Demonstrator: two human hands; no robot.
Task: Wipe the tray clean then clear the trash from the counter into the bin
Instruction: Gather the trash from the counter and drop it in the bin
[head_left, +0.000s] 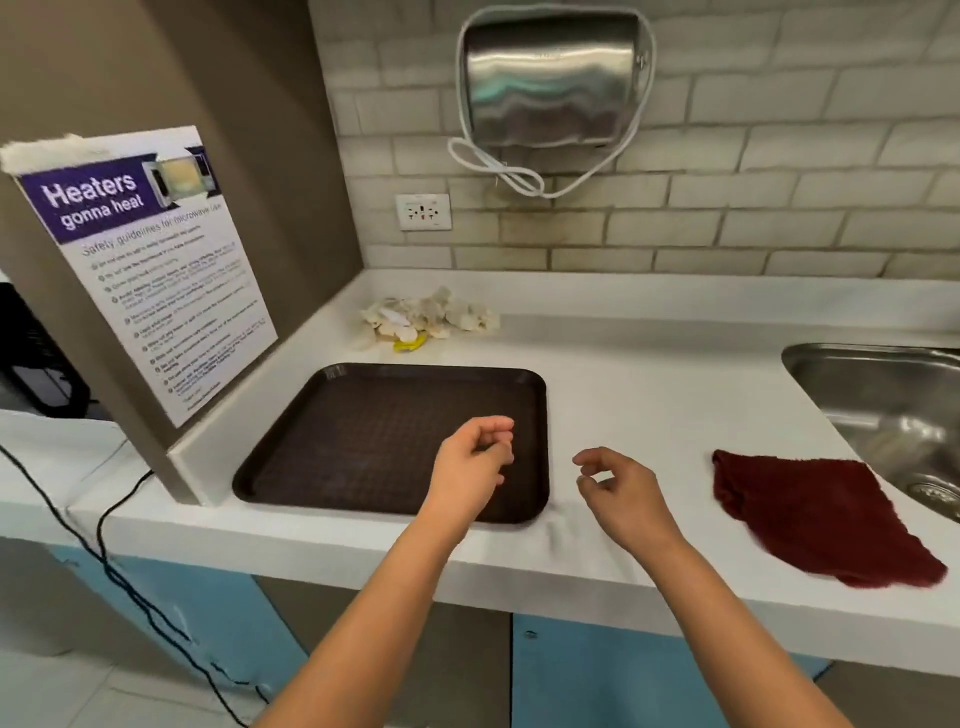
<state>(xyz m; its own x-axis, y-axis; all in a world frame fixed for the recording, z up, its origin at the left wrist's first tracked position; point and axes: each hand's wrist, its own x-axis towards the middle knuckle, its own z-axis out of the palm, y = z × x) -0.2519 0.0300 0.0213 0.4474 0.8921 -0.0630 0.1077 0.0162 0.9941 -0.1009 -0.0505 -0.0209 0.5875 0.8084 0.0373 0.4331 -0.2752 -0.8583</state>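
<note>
The white counter (649, 395) bears a brown tray (363, 436) at near left, a red cloth (810, 519) at near right, and crumpled trash (426, 319) far behind the tray. The 2 hands hover loosely curled, holding nothing: the left hand (470, 467) over the tray, the right hand (618, 491) just right of it.

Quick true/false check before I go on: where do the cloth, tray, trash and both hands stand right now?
1. The red cloth lies on the counter between the tray and the sink. True.
2. The right hand grips the cloth. False: it hovers empty, left of the cloth.
3. The trash pile sits on the tray. False: it lies on the counter behind the tray.
4. The left hand is above the tray, holding nothing. True.
5. The tray is in the sink. False: it rests on the counter.
</note>
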